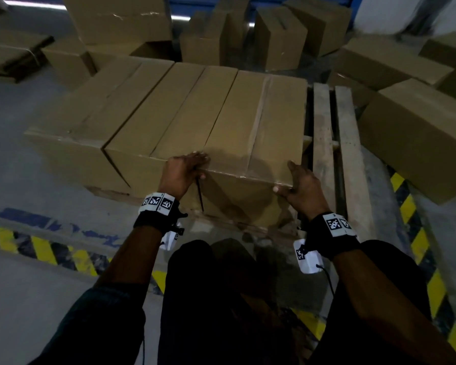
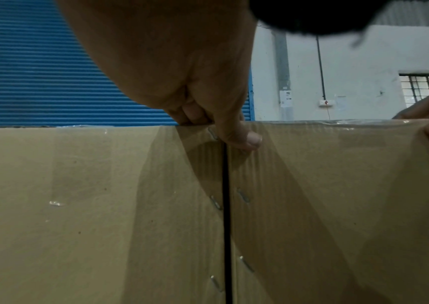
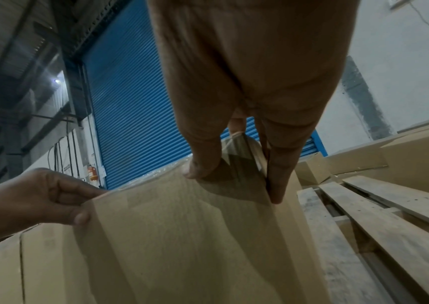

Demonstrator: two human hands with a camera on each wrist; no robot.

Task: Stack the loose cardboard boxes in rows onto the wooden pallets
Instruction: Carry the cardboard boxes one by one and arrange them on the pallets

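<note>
Several tan cardboard boxes stand side by side in a row on a wooden pallet. Both hands hold the rightmost box at its near top corners. My left hand grips the left corner, fingers hooked over the top edge and thumb on the front face. My right hand wraps the right corner, thumb on the front face and fingers down the side. In the left wrist view this box sits tight against its neighbour, with a thin dark gap between them. The box stands beside bare pallet slats.
Loose cardboard boxes lie to the right and behind the pallet. Flattened cardboard lies at the far left. Yellow-black hazard tape runs along the floor in front of and right of the pallet. A blue roller shutter closes the back.
</note>
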